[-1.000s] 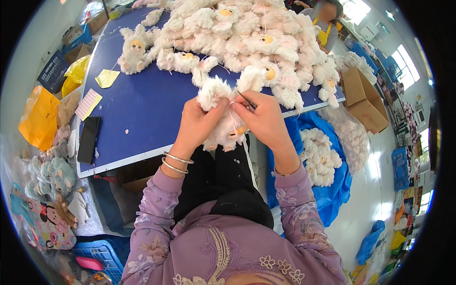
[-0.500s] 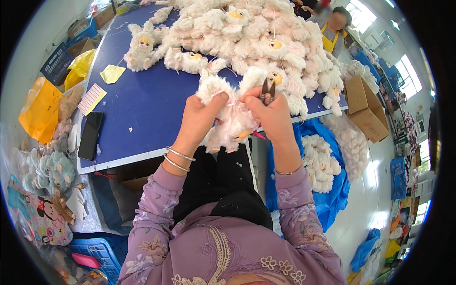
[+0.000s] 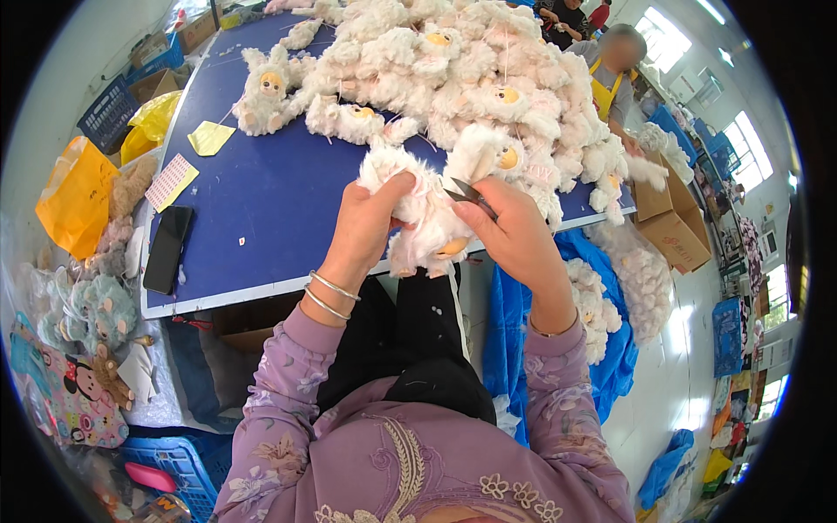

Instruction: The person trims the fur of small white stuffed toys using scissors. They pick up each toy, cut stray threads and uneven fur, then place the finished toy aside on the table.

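Observation:
A fluffy white plush toy (image 3: 427, 228) hangs upside down over the table's front edge, its orange-yellow face turned downward and its feet or ears partly hidden. My left hand (image 3: 364, 218) is closed on its left side, thumb pressed into the fur. In my right hand (image 3: 516, 228) is a pair of small dark thread snips (image 3: 472, 199), blades parted and aimed left at the toy's middle. Whether the blades touch a thread cannot be made out. Just beyond lies a heap of similar white plush toys (image 3: 471, 83).
The blue table (image 3: 261, 196) carries a phone (image 3: 167, 249), a label sheet (image 3: 172, 181) and a yellow note (image 3: 210, 138). At the right stand a cardboard box (image 3: 671, 222) and a blue bag (image 3: 623, 362) of plush pieces. A co-worker (image 3: 610, 83) in a yellow apron stands beyond the heap.
My right hand has drawn slightly right and turned the snips from pointing up to pointing left at the toy. The co-worker's arm now reaches toward the box with something white and fluffy.

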The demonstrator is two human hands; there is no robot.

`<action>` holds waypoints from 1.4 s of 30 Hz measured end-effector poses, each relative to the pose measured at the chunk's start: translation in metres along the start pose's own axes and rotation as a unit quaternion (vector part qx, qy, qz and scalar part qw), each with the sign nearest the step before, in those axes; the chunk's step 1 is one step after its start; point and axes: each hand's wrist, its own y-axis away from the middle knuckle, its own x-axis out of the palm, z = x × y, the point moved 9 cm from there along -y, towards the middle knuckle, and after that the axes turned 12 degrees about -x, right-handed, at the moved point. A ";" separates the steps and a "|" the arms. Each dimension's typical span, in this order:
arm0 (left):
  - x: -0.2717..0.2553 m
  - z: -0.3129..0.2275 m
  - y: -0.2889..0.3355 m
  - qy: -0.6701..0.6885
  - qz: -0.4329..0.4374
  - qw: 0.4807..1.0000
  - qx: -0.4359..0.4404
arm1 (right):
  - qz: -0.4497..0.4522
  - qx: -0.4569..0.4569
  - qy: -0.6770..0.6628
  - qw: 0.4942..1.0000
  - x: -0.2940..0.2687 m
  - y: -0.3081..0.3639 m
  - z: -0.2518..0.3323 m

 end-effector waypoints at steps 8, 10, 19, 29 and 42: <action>0.008 0.005 0.006 -0.036 0.002 0.999 -0.024 | 0.080 -0.014 0.080 0.993 0.008 0.000 -0.005; 0.011 0.005 0.007 -0.019 0.013 0.999 -0.024 | 0.076 -0.023 0.081 0.994 0.008 0.002 -0.006; 0.019 0.008 0.009 0.001 0.038 0.999 -0.028 | 0.067 -0.019 0.067 0.995 0.005 0.006 -0.005; 0.023 0.009 0.013 0.014 0.048 0.998 -0.026 | 0.059 -0.026 0.044 0.997 0.004 0.007 0.002; 0.033 -0.008 0.009 -0.127 0.031 0.991 -0.013 | -0.078 0.080 -0.088 0.990 0.000 0.006 -0.015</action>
